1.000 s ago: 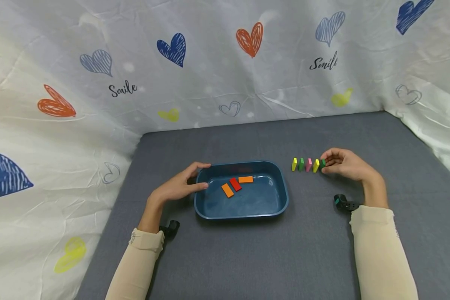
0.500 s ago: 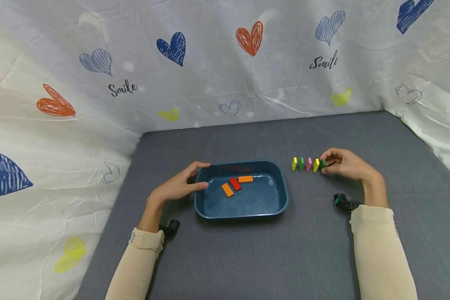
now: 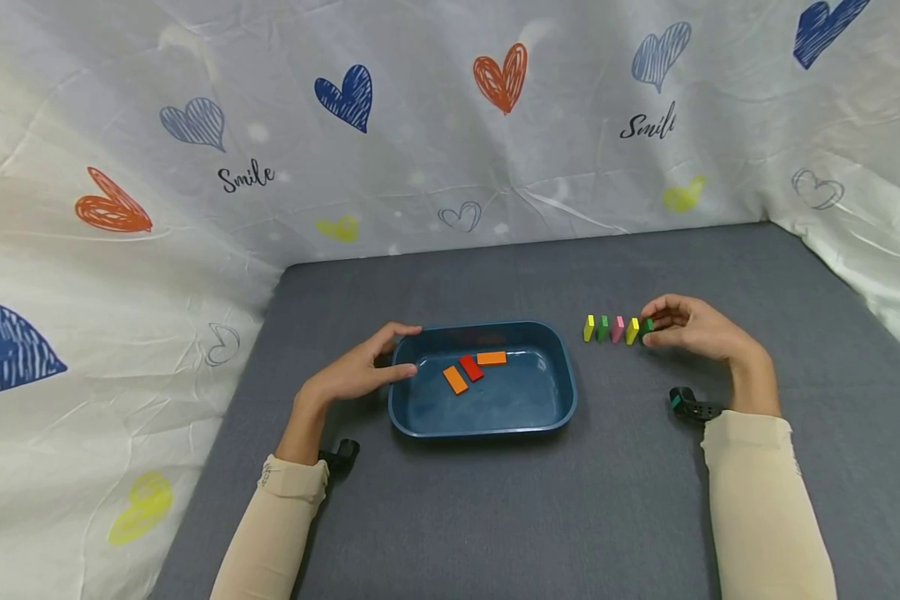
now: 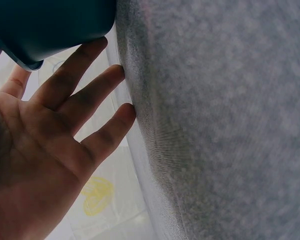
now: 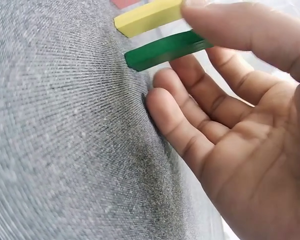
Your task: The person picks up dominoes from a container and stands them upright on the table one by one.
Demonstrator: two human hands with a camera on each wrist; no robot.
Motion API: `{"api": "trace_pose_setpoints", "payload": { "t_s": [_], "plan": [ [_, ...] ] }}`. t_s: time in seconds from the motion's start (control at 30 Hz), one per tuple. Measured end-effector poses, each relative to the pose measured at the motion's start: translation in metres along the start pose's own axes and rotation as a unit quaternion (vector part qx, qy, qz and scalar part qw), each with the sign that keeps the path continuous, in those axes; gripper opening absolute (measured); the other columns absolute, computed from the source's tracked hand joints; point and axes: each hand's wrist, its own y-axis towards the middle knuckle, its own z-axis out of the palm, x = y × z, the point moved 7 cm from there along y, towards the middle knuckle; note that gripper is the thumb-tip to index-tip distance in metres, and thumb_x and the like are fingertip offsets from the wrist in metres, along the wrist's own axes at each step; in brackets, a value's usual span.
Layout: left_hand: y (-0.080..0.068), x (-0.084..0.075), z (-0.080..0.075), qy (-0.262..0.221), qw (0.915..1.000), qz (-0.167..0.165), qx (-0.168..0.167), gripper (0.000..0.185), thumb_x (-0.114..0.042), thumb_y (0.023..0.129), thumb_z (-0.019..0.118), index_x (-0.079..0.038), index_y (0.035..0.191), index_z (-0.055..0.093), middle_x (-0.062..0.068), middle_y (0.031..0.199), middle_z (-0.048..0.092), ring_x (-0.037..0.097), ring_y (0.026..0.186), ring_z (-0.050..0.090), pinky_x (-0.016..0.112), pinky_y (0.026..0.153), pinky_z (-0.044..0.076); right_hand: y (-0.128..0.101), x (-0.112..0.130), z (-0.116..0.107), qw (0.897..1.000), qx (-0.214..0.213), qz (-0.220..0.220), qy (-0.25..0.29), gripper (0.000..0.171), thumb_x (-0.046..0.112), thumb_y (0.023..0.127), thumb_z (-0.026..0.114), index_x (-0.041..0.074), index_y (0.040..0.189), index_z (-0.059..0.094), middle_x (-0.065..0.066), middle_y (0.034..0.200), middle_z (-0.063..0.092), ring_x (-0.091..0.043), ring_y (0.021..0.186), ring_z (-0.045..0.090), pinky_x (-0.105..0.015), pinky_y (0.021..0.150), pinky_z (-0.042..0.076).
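In the head view my right hand (image 3: 693,327) pinches a green domino (image 3: 648,326) at the right end of a row of upright dominoes. Beside it stand a yellow domino (image 3: 632,331), a pink domino (image 3: 617,329), another green domino (image 3: 603,328) and a far-left yellow domino (image 3: 588,327). The right wrist view has the held green domino (image 5: 162,50) standing on the cloth, apart from its yellow neighbour (image 5: 147,17). My left hand (image 3: 356,367) rests against the left end of a blue tray (image 3: 487,432), thumb over its rim. Its other fingers (image 4: 90,95) extend along the outside.
Inside the tray lie two orange dominoes (image 3: 491,358) and a red domino (image 3: 471,367), flat. Grey cloth (image 3: 540,517) covers the table. A white curtain (image 3: 420,167) printed with hearts hangs behind it and along the sides.
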Motion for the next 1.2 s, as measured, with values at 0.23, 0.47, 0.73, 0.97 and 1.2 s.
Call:
{"api": "trace_pose_setpoints", "payload": {
  "t_s": [0.23, 0.47, 0.73, 0.97, 1.2],
  "plan": [
    [0.000, -0.001, 0.000, 0.000, 1.0000, 0.002, -0.002, 0.063, -0.034, 0.099, 0.068, -0.026, 0.153, 0.036, 0.005, 0.164, 0.031, 0.040, 0.150, 0.036, 0.064, 0.114, 0.038, -0.008, 0.015, -0.016, 0.992, -0.107, -0.022, 0.056, 0.048, 0.030, 0.097, 0.072, 0.004, 0.134, 0.055, 0.004, 0.121, 0.059, 0.000, 0.101, 0.056, -0.013, 0.081, 0.048],
    [0.000, 0.001, 0.001, 0.002, 1.0000, -0.003, 0.001, 0.065, -0.035, 0.099, 0.068, -0.025, 0.154, 0.035, 0.006, 0.164, 0.032, 0.040, 0.150, 0.036, 0.064, 0.115, 0.036, -0.007, 0.072, -0.016, 0.962, -0.183, -0.147, 0.141, 0.032, 0.006, 0.095, 0.071, -0.002, 0.124, 0.060, 0.014, 0.109, 0.064, -0.006, 0.097, 0.062, -0.015, 0.079, 0.049],
    [0.000, 0.001, 0.000, 0.009, 0.9999, -0.011, -0.003, 0.066, -0.036, 0.098, 0.069, -0.026, 0.154, 0.035, 0.006, 0.161, 0.036, 0.038, 0.146, 0.042, 0.063, 0.112, 0.041, 0.003, 0.148, 0.041, 0.967, -0.093, -0.221, 0.080, 0.034, 0.010, 0.090, 0.078, 0.008, 0.123, 0.068, 0.004, 0.114, 0.067, -0.014, 0.097, 0.064, -0.021, 0.082, 0.052],
    [0.001, 0.001, 0.001, 0.008, 0.9999, -0.009, 0.000, 0.065, -0.036, 0.099, 0.069, -0.027, 0.153, 0.035, 0.006, 0.162, 0.035, 0.039, 0.148, 0.040, 0.064, 0.113, 0.039, 0.010, 0.179, 0.101, 0.959, 0.036, -0.268, 0.081, 0.040, 0.010, 0.088, 0.080, 0.013, 0.126, 0.068, -0.006, 0.122, 0.070, -0.027, 0.107, 0.064, -0.034, 0.087, 0.057],
    [0.000, 0.001, 0.000, 0.011, 0.9999, -0.011, -0.001, 0.066, -0.037, 0.099, 0.068, -0.025, 0.154, 0.034, 0.006, 0.162, 0.035, 0.038, 0.148, 0.040, 0.064, 0.113, 0.039, 0.017, 0.182, 0.136, 0.957, 0.094, -0.260, 0.082, 0.038, 0.015, 0.088, 0.081, 0.015, 0.124, 0.069, -0.003, 0.124, 0.071, -0.030, 0.112, 0.066, -0.050, 0.092, 0.055]
  ]
}}
